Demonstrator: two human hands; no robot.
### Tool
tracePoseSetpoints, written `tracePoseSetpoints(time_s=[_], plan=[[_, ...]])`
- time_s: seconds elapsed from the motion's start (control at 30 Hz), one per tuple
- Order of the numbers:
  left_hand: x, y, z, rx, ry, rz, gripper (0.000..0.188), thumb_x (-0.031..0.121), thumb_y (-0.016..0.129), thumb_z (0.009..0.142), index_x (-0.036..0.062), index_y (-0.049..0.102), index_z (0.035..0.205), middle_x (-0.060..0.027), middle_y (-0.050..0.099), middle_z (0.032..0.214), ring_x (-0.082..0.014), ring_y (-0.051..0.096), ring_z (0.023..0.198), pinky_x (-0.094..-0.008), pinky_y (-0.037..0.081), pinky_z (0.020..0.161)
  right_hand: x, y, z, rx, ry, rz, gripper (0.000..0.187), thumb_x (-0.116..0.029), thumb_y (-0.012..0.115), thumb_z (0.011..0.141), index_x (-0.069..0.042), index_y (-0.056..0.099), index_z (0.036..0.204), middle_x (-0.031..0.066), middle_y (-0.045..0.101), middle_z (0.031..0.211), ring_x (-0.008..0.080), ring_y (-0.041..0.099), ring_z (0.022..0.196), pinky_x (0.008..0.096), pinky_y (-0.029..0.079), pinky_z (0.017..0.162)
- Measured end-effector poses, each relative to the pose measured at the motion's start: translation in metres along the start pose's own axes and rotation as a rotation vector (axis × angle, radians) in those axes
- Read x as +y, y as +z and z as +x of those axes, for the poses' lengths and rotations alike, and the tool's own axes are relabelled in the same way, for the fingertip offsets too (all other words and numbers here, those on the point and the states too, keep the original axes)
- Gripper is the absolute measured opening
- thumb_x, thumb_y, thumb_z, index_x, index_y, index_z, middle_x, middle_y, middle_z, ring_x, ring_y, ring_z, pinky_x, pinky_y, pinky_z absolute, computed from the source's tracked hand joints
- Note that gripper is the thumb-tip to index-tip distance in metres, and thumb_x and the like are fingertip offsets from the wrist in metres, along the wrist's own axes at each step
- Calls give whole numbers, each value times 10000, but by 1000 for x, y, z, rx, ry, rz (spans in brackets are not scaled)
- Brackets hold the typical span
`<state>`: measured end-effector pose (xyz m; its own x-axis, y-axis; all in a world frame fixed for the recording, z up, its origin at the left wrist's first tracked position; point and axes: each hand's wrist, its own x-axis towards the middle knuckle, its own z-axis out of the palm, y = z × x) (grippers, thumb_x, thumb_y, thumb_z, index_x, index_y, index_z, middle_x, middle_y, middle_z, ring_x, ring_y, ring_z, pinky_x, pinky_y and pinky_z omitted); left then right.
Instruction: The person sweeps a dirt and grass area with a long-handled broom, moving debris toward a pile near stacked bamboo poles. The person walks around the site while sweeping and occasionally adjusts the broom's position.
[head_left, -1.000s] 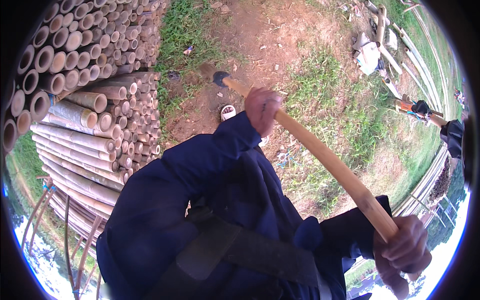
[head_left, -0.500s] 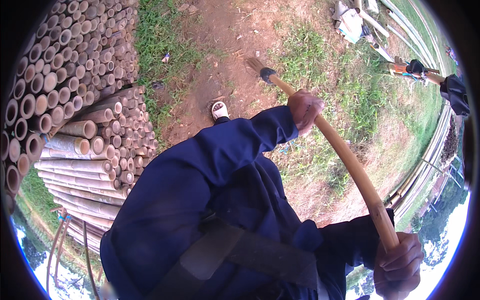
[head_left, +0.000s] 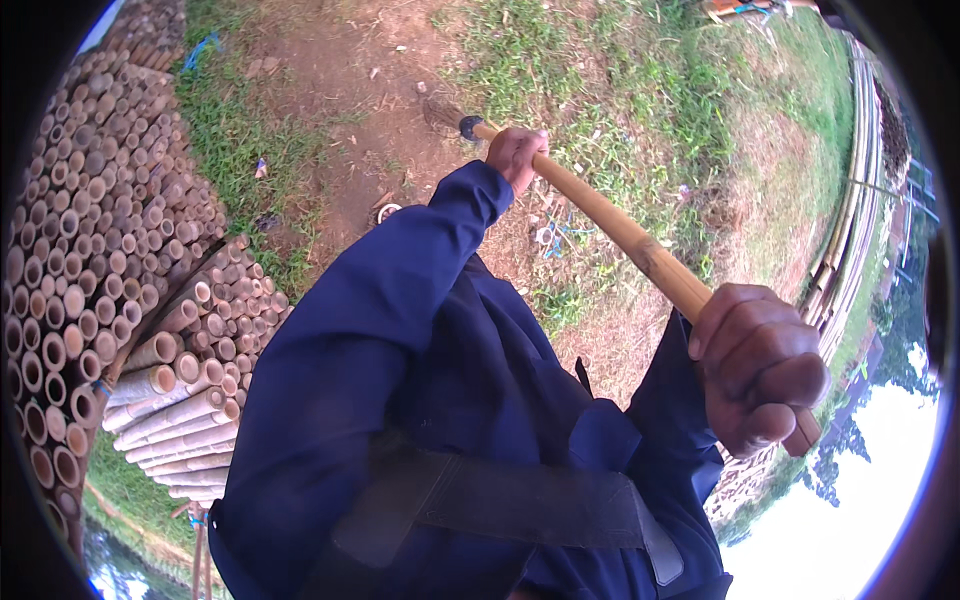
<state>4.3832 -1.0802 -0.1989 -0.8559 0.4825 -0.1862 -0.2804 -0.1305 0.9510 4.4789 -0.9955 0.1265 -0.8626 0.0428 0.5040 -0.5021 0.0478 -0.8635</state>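
A long-handled broom (head_left: 620, 228) with a pale wooden handle slants across the view. Its head is thin brown bristles (head_left: 441, 114) below a black binding, over the bare soil at the upper middle. My left hand (head_left: 516, 160) is wrapped round the handle just behind that binding. Nearer to me, my right hand (head_left: 760, 370) grips the handle close to its top end, which pokes out past the fingers. Both arms are in dark blue sleeves. The bristles are blurred, so I cannot tell whether they touch the ground.
Large stacks of cut bamboo poles (head_left: 85, 190) rise on the left, with shorter poles (head_left: 180, 430) jutting out lower down. Grass (head_left: 600, 90) and bare soil (head_left: 330, 85) lie ahead. Blue scraps (head_left: 552, 240) lie near the broom. Long poles (head_left: 850, 200) run along the right.
My view has shifted, and the bamboo stacks sit lower in it. In the picture, my left hand and the broom head are further up and left; my right hand is higher and left, looking larger.
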Motion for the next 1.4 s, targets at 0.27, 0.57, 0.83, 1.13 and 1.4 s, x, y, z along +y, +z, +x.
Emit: tracePoseSetpoints(time_s=[0.27, 0.57, 0.83, 1.13, 1.4], plan=[[1, 42, -67, 59, 686, 414, 157, 152, 457, 969, 31, 486, 873, -98, 562, 742, -220, 499, 610, -369, 399, 609, -48, -118, -51, 153, -226, 359, 387, -381, 747, 861, -144, 466, 737, -60, 461, 510, 79, 477, 407, 228, 474, 471], [-132, 17, -123, 190, 420, 506, 121, 150, 548, 887, 62, 530, 806, -68, 571, 696, -254, 544, 647, -399, 434, 721, 4, -63, -132, 376, 273, 180, 325, -220, 677, 929, -33, 489, 740, 44, 478, 511, 213, 488, 417, 395, 471, 447], [6, 145, -36, -337, 289, 293, 422, 328, 356, 961, 99, 478, 628, -87, 471, 567, -251, 454, 538, -433, 426, 639, -100, -139, -92, 185, -62, 25, 358, -217, 593, 884, -189, 371, 605, -60, 376, 477, 66, 359, 416, 216, 384, 529], [82, -106, -67, 129, 405, 683, 378, 339, 427, 956, 99, 640, 759, -95, 619, 626, -333, 614, 612, -451, 485, 677, -12, -22, -19, 188, 69, 458, 441, -400, 540, 1002, -181, 365, 662, -35, 358, 528, 95, 384, 488, 284, 407, 662], [5, -360, -72, 459, 368, 637, 458, 306, 445, 967, 56, 543, 595, -84, 501, 494, -225, 514, 434, -402, 426, 500, 127, 237, 62, 187, 236, 177, 341, -326, 371, 1072, -112, 410, 809, -8, 388, 585, 118, 427, 496, 352, 465, 552]])
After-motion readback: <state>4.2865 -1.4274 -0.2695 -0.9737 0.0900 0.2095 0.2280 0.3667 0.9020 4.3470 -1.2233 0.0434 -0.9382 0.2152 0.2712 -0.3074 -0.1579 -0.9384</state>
